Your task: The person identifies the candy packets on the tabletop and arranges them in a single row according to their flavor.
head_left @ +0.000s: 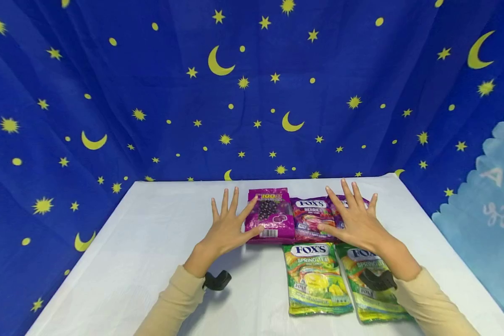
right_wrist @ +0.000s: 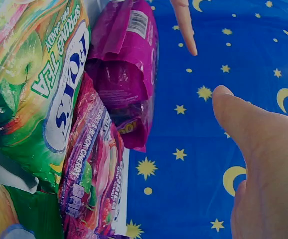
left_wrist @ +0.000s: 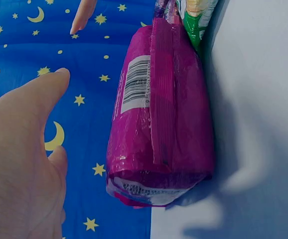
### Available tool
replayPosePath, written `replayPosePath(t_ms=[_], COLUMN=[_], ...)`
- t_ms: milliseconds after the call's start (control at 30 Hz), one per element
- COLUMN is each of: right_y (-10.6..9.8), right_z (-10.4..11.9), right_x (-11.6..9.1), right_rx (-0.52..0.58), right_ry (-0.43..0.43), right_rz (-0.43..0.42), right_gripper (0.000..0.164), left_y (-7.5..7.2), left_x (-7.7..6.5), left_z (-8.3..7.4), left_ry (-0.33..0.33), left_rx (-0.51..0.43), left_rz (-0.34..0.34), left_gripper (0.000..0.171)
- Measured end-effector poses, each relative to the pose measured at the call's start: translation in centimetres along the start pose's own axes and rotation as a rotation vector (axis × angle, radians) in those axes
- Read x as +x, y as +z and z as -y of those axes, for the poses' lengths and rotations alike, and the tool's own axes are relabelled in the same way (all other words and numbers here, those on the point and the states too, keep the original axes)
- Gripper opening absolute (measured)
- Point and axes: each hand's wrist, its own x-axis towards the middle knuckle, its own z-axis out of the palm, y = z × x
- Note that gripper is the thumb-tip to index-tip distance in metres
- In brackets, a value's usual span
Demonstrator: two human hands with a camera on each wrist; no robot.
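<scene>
My left hand [head_left: 228, 227] hovers with spread fingers over the left side of a magenta candy bag [head_left: 273, 212], which has dark berries printed on its front. Fingers spread too, my right hand [head_left: 357, 224] is above the purple Fox's Berries candy bags, partly hiding the right one [head_left: 338, 214]; the left Berries bag [head_left: 312, 221] lies beside the magenta bag. Neither hand holds anything. In front lie two green Fox's Spring Tea candy bags, the left one [head_left: 317, 280] in full view and the right one [head_left: 371, 298] partly covered by my right wrist and forearm. The left wrist view shows the magenta bag's barcode side [left_wrist: 164, 109].
A white-covered table [head_left: 151, 242] carries the bags. Behind and beside it hangs a blue cloth [head_left: 185, 102] with yellow stars and moons. At the right edge is a light blue panel [head_left: 487, 200] with pale lettering. Each wrist wears a black strap mount [head_left: 218, 280].
</scene>
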Motion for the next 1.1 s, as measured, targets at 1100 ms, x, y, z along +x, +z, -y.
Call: replayPosePath(t_ms=[1100], right_y=[-0.2], right_z=[2.2], right_x=[-6.9], right_rx=[0.908], right_ry=[0.353], right_rz=[0.422], right_gripper=[0.055], left_y=[3.4], left_x=[-4.7], left_z=[-7.0], left_ry=[-0.312], left_rx=[-1.383], left_rz=[0.501], left_gripper=[0.053])
